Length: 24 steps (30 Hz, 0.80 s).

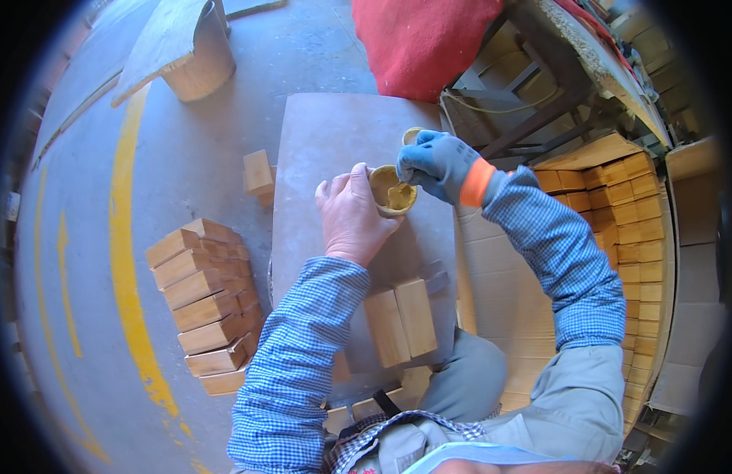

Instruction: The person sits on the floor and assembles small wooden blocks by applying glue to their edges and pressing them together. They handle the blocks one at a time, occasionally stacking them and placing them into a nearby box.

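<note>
My bare left hand (350,209) grips a small round tub (379,183) from its left side, above the board. Yellow-brown paste (397,194) coats the inside of the tub. At the tub's right rim is my right hand (438,164), in a blue-grey glove with an orange cuff. Its fingers are closed, and what they hold is mostly hidden. A pale, round-edged piece (412,136) shows just beyond the gloved fingers; I cannot tell whether it is part of the held thing. Nearer me, two wooden blocks (402,320) lie side by side on the grey board (318,134).
Stacked wooden blocks (212,300) stand on the floor to the left, with a few more blocks (259,174) beyond. On the right, a cardboard box (500,292) holds many blocks in rows. Red cloth (425,39) and a metal frame (532,79) lie past the board.
</note>
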Each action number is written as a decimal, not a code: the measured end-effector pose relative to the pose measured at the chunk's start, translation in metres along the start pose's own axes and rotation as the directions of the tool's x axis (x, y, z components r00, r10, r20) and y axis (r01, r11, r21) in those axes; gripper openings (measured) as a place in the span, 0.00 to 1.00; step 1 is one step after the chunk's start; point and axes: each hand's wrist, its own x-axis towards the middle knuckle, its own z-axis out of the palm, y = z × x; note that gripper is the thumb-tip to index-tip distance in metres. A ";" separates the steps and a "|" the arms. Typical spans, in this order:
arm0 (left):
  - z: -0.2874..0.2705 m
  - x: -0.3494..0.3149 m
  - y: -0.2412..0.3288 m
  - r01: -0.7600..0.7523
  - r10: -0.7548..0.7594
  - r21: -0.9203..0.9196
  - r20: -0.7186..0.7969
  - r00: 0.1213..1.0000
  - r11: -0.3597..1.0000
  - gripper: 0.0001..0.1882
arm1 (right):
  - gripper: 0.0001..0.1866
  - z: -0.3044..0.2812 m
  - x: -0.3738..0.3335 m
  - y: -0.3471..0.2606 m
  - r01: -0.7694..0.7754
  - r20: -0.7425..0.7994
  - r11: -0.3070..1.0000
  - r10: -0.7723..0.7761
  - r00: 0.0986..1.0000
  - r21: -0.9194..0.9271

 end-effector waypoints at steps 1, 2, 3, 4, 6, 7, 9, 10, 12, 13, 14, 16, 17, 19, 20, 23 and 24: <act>0.000 0.000 0.000 0.002 -0.002 0.002 0.002 1.000 1.000 0.36 | 0.04 0.003 -0.007 -0.003 -0.002 -0.054 1.000 0.001 0.999 -0.010; 0.000 0.000 0.001 0.004 -0.004 0.005 0.004 1.000 1.000 0.36 | 0.06 0.007 -0.011 -0.008 0.046 -0.088 0.996 -0.053 0.995 -0.074; -0.001 0.000 0.001 0.004 -0.004 0.009 0.006 1.000 1.000 0.36 | 0.06 0.013 -0.016 -0.014 0.096 -0.104 0.980 -0.115 0.988 -0.175; -0.002 0.000 0.001 0.003 -0.003 0.013 0.007 1.000 1.000 0.36 | 0.05 0.015 -0.023 -0.021 0.141 -0.084 0.964 -0.164 0.983 -0.226; -0.003 0.000 0.002 0.013 -0.013 0.026 0.033 0.999 1.000 0.39 | 0.02 0.018 -0.035 -0.032 0.076 -0.024 0.982 -0.081 0.996 -0.174; -0.004 0.000 0.002 0.024 -0.026 0.035 0.058 0.998 0.999 0.41 | 0.02 0.019 -0.040 -0.036 0.061 -0.017 0.984 -0.064 0.998 -0.169; -0.005 -0.001 0.003 0.036 -0.040 0.041 0.095 0.995 0.998 0.44 | 0.04 0.017 -0.048 -0.042 0.027 -0.002 0.987 -0.028 1.000 -0.161; -0.005 -0.001 0.003 0.038 -0.042 0.038 0.105 0.994 0.999 0.44 | 0.07 0.016 -0.050 -0.043 -0.031 0.039 0.996 0.034 0.999 -0.079; -0.005 0.000 0.002 0.021 -0.023 0.026 0.067 0.998 0.999 0.43 | 0.07 0.010 -0.054 -0.045 0.052 0.005 0.976 -0.052 0.999 -0.213; -0.004 0.000 0.001 0.000 0.000 0.016 0.021 1.000 1.000 0.41 | 0.07 0.007 -0.055 -0.046 0.062 -0.011 0.964 -0.067 0.998 -0.260; -0.003 -0.001 0.001 -0.004 0.004 0.003 0.000 1.000 1.000 0.38 | 0.07 0.003 -0.055 -0.047 0.165 -0.010 0.929 -0.178 0.984 -0.332; 0.000 -0.001 0.000 -0.012 0.012 0.007 -0.016 1.000 1.000 0.38 | 0.06 -0.006 -0.056 -0.047 -0.019 -0.011 0.995 0.018 1.000 -0.099; 0.001 -0.001 -0.001 -0.007 0.007 0.010 -0.012 1.000 1.000 0.38 | 0.05 -0.010 -0.057 -0.047 -0.162 0.052 0.984 0.158 0.986 0.073; 0.002 -0.001 -0.002 -0.028 0.029 0.006 -0.039 0.999 1.000 0.37 | 0.08 -0.016 -0.056 -0.044 0.090 -0.092 0.985 -0.104 0.990 -0.150; 0.002 -0.002 -0.003 -0.037 0.037 0.007 -0.055 0.998 0.999 0.37 | 0.10 -0.017 -0.056 -0.042 0.056 -0.194 0.992 -0.077 0.978 -0.112; 0.003 -0.001 -0.003 -0.017 0.016 -0.014 -0.046 0.999 1.000 0.37 | 0.15 -0.007 -0.056 -0.037 -0.084 -0.328 0.995 0.065 0.943 -0.045; 0.003 -0.001 -0.002 -0.016 0.016 -0.011 -0.043 0.999 1.000 0.37 | 0.15 -0.001 -0.057 -0.036 -0.102 -0.345 0.994 0.080 0.935 -0.044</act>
